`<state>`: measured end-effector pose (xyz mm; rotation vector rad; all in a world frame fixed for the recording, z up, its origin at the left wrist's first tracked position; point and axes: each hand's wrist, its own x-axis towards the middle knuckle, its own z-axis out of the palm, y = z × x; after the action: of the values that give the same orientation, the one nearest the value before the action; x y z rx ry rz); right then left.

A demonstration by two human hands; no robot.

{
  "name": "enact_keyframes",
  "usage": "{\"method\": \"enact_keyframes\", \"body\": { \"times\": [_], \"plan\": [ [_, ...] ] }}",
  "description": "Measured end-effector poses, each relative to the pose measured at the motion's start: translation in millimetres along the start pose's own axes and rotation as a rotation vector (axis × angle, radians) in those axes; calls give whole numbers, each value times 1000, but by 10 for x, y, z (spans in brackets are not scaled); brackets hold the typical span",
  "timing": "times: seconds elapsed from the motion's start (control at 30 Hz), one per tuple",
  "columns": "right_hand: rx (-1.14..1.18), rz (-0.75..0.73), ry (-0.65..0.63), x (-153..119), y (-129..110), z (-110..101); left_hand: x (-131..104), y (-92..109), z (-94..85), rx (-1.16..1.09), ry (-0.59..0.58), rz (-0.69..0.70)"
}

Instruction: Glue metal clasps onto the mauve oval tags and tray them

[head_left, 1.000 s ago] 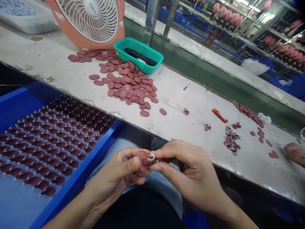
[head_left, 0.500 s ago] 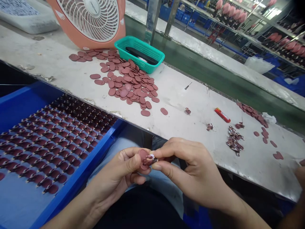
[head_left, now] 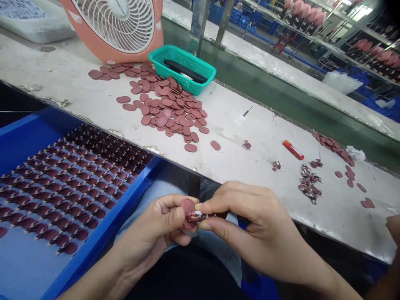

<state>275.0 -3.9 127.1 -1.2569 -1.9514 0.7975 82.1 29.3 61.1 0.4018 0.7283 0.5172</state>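
My left hand (head_left: 161, 225) is closed, with the thumb and fingers holding a reddish-brown oval base (head_left: 188, 206) by its edge. Against that base lies a small painted figurine (head_left: 196, 216), brown with a white patch. My right hand (head_left: 258, 227) pinches the figurine's right end between thumb and index finger; its fingertips hide part of it. Both hands meet above my lap, in front of the table edge. To the left, a blue tray (head_left: 103, 246) holds rows of similar figurines on oval bases (head_left: 67, 248).
On the table (head_left: 243, 175) lie a heap of loose oval bases (head_left: 168, 104), a green basket (head_left: 200, 88) with a black object, a red tube-like item (head_left: 293, 150), and a cluster of figurines (head_left: 309, 185). An orange fan (head_left: 137, 58) stands behind. Part of another person's hand (head_left: 394, 229) appears at right.
My right hand's fingertips have shifted slightly on the figurine, and the base and figurine have turned a little. More of the base's upper face shows. Both hands keep their hold.
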Motion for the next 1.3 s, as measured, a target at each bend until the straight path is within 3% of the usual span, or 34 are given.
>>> {"method": "enact_keyframes", "body": {
  "times": [0.37,0.9,1.3],
  "plan": [
    [65,-44,-3,7,29,27,13,22,17,23,32,-7],
    [74,-81,40,16,-7,-30,24,8,-95,-48,-109,-28],
    [117,-182,28,-12,-46,36,-53,46,-10,-16,-171,62]
  ]
}}
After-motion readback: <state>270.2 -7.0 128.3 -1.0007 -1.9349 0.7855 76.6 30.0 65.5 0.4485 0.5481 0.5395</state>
